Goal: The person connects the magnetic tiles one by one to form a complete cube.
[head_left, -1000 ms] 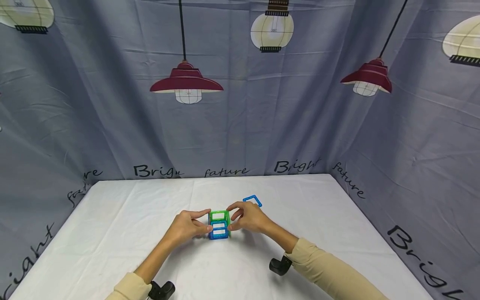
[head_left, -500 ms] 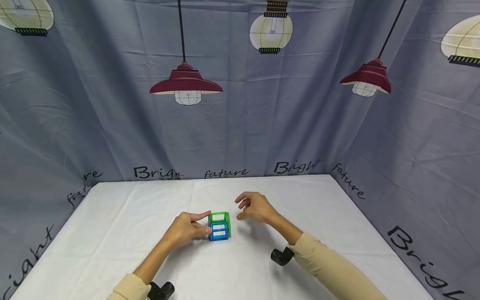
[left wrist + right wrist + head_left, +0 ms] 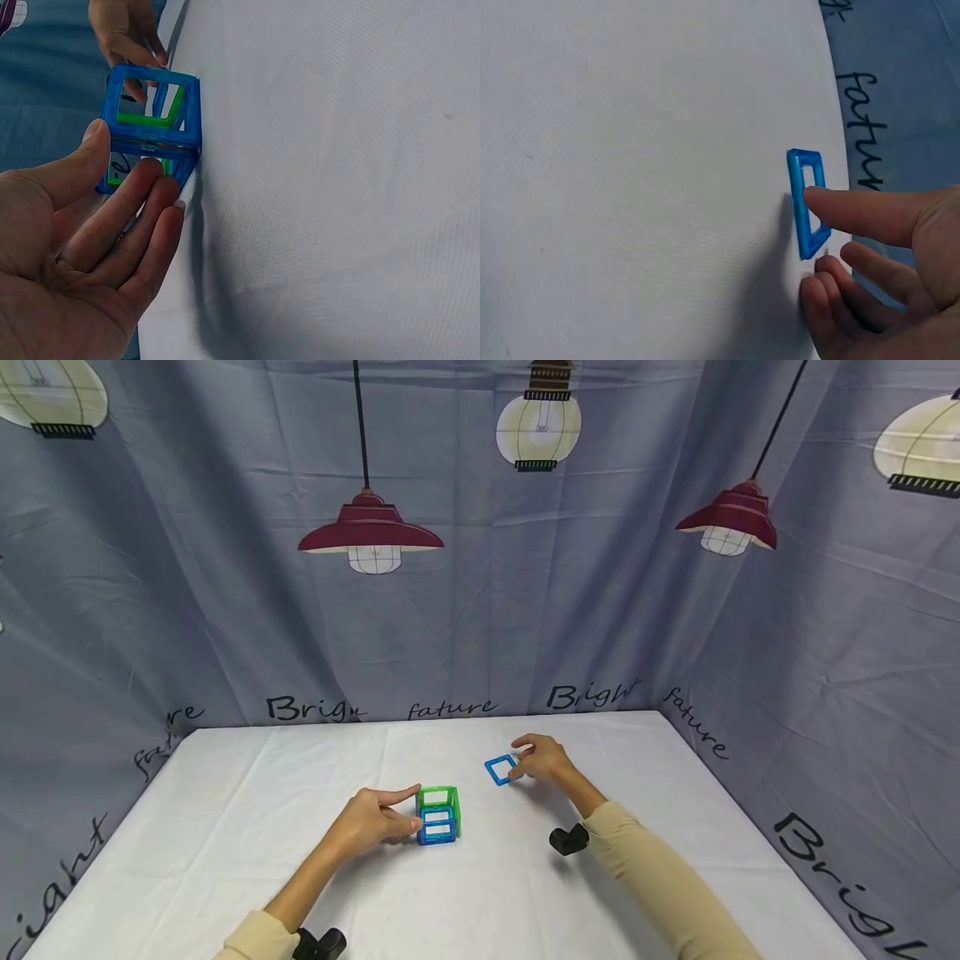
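A small box of magnetic tiles, its front blue (image 3: pixel 437 840) and its back and right side green (image 3: pixel 437 790), stands on the white cloth. My left hand (image 3: pixel 367 818) holds it at the left side, forefinger at the rear upper corner and thumb at the front. The left wrist view shows the thumb and fingers against the blue frames (image 3: pixel 150 136). A loose blue square magnetic tile (image 3: pixel 492 769) lies flat to the right and farther back. Over its right corner is my right hand (image 3: pixel 542 760), the thumb on or just above the frame (image 3: pixel 799 202), the other fingers apart from it.
The table with its white cloth (image 3: pixel 247 810) ends at a grey printed curtain (image 3: pixel 465 635) behind and at the sides. Each wrist carries a black camera (image 3: pixel 568 840); sleeves are beige. White cloth lies between the tile and the box.
My right hand has let go of the box's right side and moved right and back to the loose blue tile. The left hand keeps its place on the box.
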Demonstrator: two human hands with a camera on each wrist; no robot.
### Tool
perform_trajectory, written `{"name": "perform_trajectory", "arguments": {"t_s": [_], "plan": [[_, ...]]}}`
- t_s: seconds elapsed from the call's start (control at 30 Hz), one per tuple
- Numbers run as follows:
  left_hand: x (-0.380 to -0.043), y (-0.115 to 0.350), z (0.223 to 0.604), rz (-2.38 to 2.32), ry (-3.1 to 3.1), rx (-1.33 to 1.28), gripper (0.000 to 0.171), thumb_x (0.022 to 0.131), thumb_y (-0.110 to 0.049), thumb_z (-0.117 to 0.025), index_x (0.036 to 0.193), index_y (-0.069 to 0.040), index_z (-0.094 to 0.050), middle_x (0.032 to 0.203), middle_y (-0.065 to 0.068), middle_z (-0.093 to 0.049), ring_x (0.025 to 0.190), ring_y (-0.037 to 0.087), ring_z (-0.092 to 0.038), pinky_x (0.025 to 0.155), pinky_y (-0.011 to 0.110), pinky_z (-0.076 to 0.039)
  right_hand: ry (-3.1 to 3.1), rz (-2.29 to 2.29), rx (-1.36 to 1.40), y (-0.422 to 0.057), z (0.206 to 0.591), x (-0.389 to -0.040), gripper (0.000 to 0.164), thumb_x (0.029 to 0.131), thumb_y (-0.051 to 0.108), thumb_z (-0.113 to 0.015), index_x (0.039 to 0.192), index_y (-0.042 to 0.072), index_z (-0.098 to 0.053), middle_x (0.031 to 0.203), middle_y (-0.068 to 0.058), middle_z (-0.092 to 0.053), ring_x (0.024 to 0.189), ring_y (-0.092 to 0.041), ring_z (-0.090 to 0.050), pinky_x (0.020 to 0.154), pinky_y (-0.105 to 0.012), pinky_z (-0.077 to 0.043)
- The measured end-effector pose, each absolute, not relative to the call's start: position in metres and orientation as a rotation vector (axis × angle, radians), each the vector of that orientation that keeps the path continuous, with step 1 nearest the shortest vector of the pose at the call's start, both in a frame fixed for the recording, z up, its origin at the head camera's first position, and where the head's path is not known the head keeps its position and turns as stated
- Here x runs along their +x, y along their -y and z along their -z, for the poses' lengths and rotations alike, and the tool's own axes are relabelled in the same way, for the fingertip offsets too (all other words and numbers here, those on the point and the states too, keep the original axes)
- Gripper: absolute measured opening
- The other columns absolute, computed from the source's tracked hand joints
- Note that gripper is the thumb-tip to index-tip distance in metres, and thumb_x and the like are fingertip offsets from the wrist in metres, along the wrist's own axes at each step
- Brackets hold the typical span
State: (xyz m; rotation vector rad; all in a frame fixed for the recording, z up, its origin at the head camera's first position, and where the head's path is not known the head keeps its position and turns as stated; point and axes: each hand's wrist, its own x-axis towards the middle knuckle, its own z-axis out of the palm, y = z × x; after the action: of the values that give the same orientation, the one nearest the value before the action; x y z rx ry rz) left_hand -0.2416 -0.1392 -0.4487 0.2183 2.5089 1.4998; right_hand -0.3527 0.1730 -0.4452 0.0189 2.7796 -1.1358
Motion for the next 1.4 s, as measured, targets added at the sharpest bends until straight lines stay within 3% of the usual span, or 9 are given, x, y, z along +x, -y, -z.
{"name": "perform_trajectory", "arguments": {"t_s": [0.23,0.43,0.77,0.97,1.4], "plan": [[-0.243,0.140,0.446,-1.505,-2.504,0.221,0.061,0.085,-0.024,-0.083,0.141,-0.013,-0.062,0.085,0.006,-0.079,0.075,0.018,-0.070,0.065,0.034,-0.052,-2.763,1.028,-0.041,-0.171,0.456,-0.360,0.074,0.070,0.009,-0.088,0.139,0.015,-0.061,0.112,-0.011,-0.062,0.094,-0.024,-0.055,0.079,-0.035,-0.046],[-0.241,0.140,0.447,-1.508,-2.493,0.218,0.062,0.084,-0.025,-0.083,0.141,-0.013,-0.062,0.085,0.007,-0.079,0.076,0.019,-0.071,0.064,0.034,-0.052,-2.803,0.932,-0.086,-0.167,0.457,-0.360,0.064,0.070,0.009,-0.087,0.131,0.017,-0.067,0.117,-0.014,-0.063,0.096,-0.026,-0.055,0.080,-0.037,-0.048],[-0.240,0.141,0.448,-1.511,-2.501,0.219,0.061,0.084,-0.024,-0.083,0.141,-0.012,-0.062,0.085,0.008,-0.078,0.074,0.019,-0.070,0.064,0.034,-0.050,-2.905,0.947,-0.126,-0.163,0.458,-0.350,0.054,0.068,0.020,-0.093,0.115,0.006,-0.071,0.097,-0.007,-0.064,0.088,-0.021,-0.055,0.077,-0.034,-0.047],[-0.241,0.140,0.448,-1.511,-2.505,0.213,0.061,0.084,-0.023,-0.083,0.140,-0.012,-0.062,0.083,0.007,-0.078,0.073,0.019,-0.070,0.065,0.035,-0.052,-2.907,0.989,-0.190,-0.157,0.445,-0.341,0.052,0.071,0.030,-0.092,0.112,0.006,-0.071,0.098,-0.006,-0.067,0.087,-0.020,-0.058,0.076,-0.033,-0.048],[-0.243,0.139,0.449,-1.497,-2.513,0.191,0.060,0.084,-0.025,-0.084,0.140,-0.015,-0.064,0.080,0.006,-0.077,0.068,0.016,-0.065,0.062,0.034,-0.049,-2.842,0.971,-0.543,-0.113,0.411,-0.301,0.050,0.070,0.032,-0.092,0.111,0.010,-0.074,0.102,-0.001,-0.071,0.092,-0.017,-0.061,0.077,-0.033,-0.050]]}}
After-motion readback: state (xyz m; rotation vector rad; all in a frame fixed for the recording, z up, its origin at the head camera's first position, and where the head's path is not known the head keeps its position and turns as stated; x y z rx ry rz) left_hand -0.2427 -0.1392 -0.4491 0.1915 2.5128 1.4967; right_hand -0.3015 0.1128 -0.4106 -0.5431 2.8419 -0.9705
